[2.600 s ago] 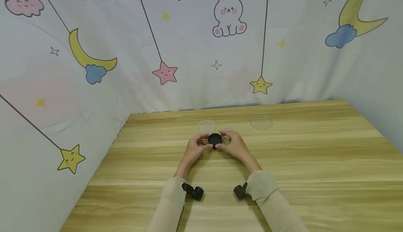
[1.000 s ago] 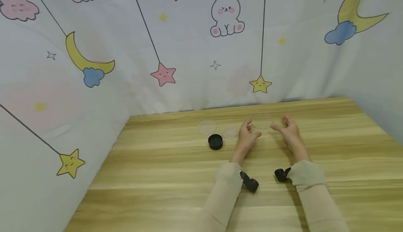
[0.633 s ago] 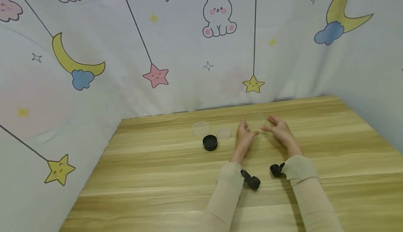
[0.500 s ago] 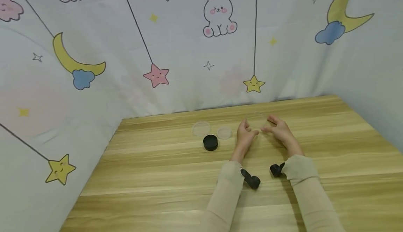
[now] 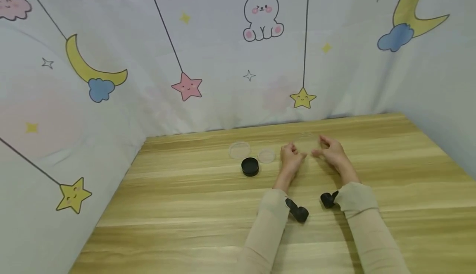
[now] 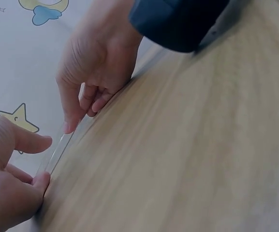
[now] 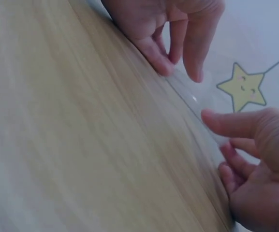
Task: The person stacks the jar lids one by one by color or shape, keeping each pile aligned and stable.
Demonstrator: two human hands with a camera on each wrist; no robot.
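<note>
A thin, clear round disc (image 5: 306, 141) with a low rim lies at the back of the wooden table, between both hands. My left hand (image 5: 291, 158) holds its left near edge, fingertips right at the rim and thumb close beside it. My right hand (image 5: 333, 154) spans the right edge with finger and thumb. In the left wrist view, the disc shows edge-on as a transparent strip (image 6: 58, 151) low over the wood. In the right wrist view, the left hand (image 7: 166, 34) reaches down from the top and the right hand (image 7: 260, 164) comes from the lower right.
Two smaller clear discs, one on the left (image 5: 239, 150) and one nearer the hands (image 5: 266, 156), lie on the table. A shallow round black container (image 5: 250, 167) stands before them. A printed white cloth (image 5: 223, 100) hangs behind the table. Black wrist cameras (image 5: 297, 211) sit at both cuffs.
Both hands have left the black container, which stands where they held it, and moved right to the large clear disc. Over the last second the fingers have closed in slightly at its rim.
</note>
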